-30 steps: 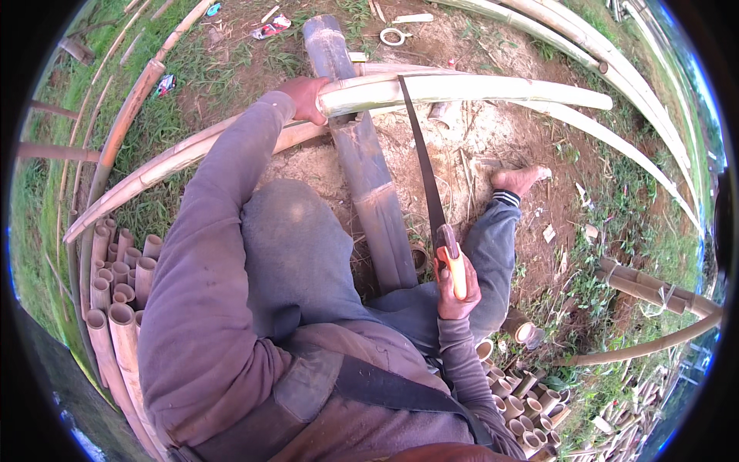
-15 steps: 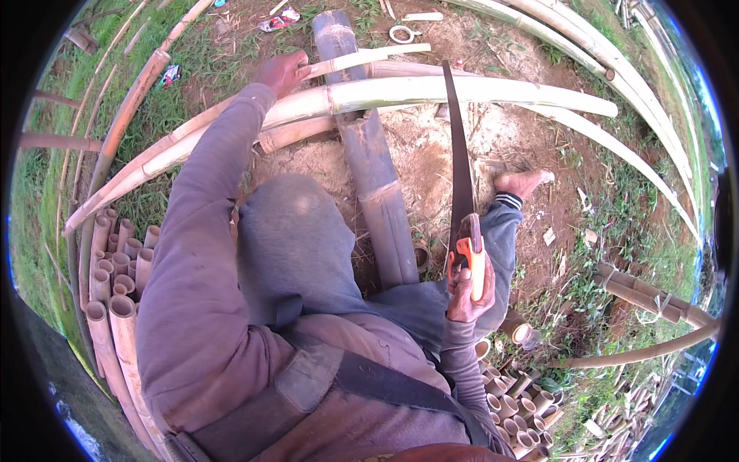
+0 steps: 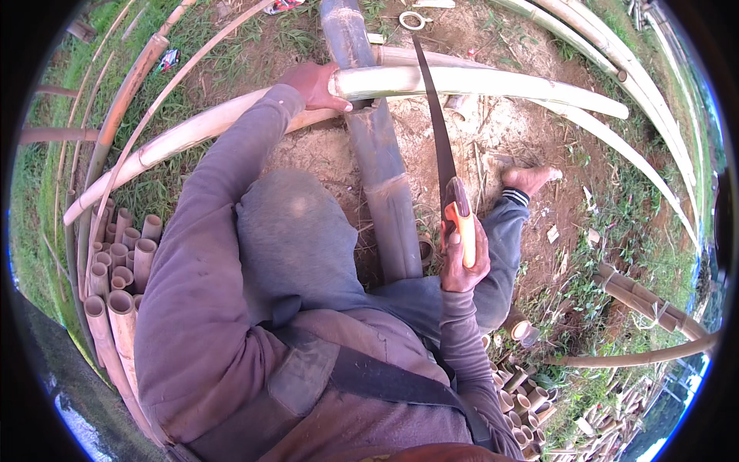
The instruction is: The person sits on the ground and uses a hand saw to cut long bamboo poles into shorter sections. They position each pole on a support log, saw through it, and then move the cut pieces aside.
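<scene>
My left hand [image 3: 314, 86] is closed around a pale bamboo pole [image 3: 508, 85], thumb on the near side. The pole lies crosswise over a thick, dark bamboo log [image 3: 377, 173]. In my right hand [image 3: 466, 258] is a handsaw [image 3: 440, 146], held by its orange and white handle. Its long dark blade points away from me and crosses the pole in view; whether it touches I cannot tell. A thin bamboo strip [image 3: 160, 100] curves across the left side, apart from my left hand.
Cut bamboo tubes [image 3: 121, 300] stand bundled at the left, and more short pieces [image 3: 523, 404] are piled at the lower right. Long bamboo poles [image 3: 654, 85] lie along the far right. A pale ring [image 3: 411, 21] sits on the ground beyond the saw tip.
My left hand has let go of the thin strip, which now lies farther left, and has taken hold of the pale pole. The saw has shifted slightly away and to the left.
</scene>
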### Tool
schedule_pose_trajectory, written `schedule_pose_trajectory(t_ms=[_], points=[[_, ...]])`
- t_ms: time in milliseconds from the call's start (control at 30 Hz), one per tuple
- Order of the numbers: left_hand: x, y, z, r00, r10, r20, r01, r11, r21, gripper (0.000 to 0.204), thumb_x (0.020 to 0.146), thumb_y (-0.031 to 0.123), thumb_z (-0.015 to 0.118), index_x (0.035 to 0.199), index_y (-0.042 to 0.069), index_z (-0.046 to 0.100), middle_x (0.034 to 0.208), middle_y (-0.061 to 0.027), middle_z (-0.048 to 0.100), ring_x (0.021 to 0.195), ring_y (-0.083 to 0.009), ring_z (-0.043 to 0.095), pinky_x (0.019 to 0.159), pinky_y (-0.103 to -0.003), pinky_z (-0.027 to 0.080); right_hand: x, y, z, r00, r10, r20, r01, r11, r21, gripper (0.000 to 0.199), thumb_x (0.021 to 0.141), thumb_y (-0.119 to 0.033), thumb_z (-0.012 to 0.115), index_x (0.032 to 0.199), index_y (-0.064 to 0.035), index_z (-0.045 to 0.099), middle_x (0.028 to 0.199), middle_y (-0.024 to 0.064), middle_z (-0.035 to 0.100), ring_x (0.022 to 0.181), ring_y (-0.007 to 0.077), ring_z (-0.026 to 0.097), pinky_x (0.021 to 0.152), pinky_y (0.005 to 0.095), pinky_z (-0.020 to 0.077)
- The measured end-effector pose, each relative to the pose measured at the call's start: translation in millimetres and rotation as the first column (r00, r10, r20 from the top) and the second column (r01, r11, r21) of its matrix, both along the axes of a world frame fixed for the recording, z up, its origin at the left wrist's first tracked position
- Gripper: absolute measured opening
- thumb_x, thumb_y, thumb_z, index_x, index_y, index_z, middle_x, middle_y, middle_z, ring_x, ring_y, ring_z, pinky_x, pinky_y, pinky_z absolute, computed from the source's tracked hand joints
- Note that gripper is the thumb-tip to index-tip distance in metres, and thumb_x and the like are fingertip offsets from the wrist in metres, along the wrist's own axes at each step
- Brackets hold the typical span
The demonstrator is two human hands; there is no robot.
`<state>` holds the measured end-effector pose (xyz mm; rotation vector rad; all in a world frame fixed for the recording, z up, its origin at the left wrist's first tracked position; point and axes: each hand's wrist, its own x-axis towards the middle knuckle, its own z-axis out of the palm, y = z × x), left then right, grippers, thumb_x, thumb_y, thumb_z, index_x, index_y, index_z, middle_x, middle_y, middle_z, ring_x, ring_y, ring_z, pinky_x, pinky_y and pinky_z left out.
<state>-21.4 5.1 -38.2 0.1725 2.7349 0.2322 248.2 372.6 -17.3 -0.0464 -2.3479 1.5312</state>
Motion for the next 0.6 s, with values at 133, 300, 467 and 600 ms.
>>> schedule_pose_trajectory(t_ms=[133, 300, 467, 600], points=[[2.7, 0.5, 8.6, 0.999, 0.007, -0.047, -0.005, 0.998, 0.059, 0.108, 0.070, 0.071, 0.081, 0.153, 0.008, 0.054, 0.130, -0.0256, 0.071, 0.119, -0.0430, 0.069, 0.106, -0.049, 0.053, -1.2, -7.7, 1.0, 1.000, -0.019, 0.001, 0.019, 0.996, -0.083, 0.047, 0.101, -0.018, 0.073, 0.138, 0.0107, 0.062, 0.131, 0.0219, 0.070, 0.118, 0.0291, 0.070, 0.099, 0.0397, 0.0585], [4.4, 1.1, 13.8, 0.999, -0.003, -0.046, 0.007, 0.997, 0.083, 0.104, 0.070, 0.069, 0.081, 0.150, 0.007, 0.057, 0.126, -0.0253, 0.073, 0.116, -0.0428, 0.071, 0.104, -0.049, 0.054, 3.0, 4.3, -12.3, 0.999, 0.020, -0.044, -0.015, 0.993, 0.119, 0.047, 0.102, -0.016, 0.072, 0.138, 0.0117, 0.060, 0.133, 0.0240, 0.068, 0.116, 0.0296, 0.071, 0.096, 0.0392, 0.0621], [3.6, -1.6, 8.5, 1.000, 0.006, -0.022, -0.004, 0.995, 0.097, 0.107, 0.070, 0.070, 0.081, 0.153, 0.008, 0.054, 0.130, -0.0261, 0.070, 0.120, -0.0430, 0.068, 0.105, -0.050, 0.053, -1.5, -8.0, -3.7, 1.000, 0.004, 0.020, -0.003, 0.997, -0.074, 0.046, 0.104, -0.017, 0.070, 0.138, 0.0119, 0.058, 0.131, 0.0240, 0.067, 0.115, 0.0298, 0.071, 0.092, 0.0382, 0.0644], [2.7, -1.2, 8.7, 0.998, -0.006, -0.056, 0.011, 0.996, 0.093, 0.103, 0.071, 0.068, 0.081, 0.150, 0.006, 0.057, 0.125, -0.0241, 0.074, 0.113, -0.0416, 0.072, 0.102, -0.048, 0.056, -0.9, -10.0, -2.3, 1.000, 0.015, -0.023, -0.016, 0.999, -0.045, 0.045, 0.103, -0.016, 0.071, 0.136, 0.0118, 0.059, 0.128, 0.0228, 0.068, 0.113, 0.0287, 0.071, 0.091, 0.0376, 0.0640]])
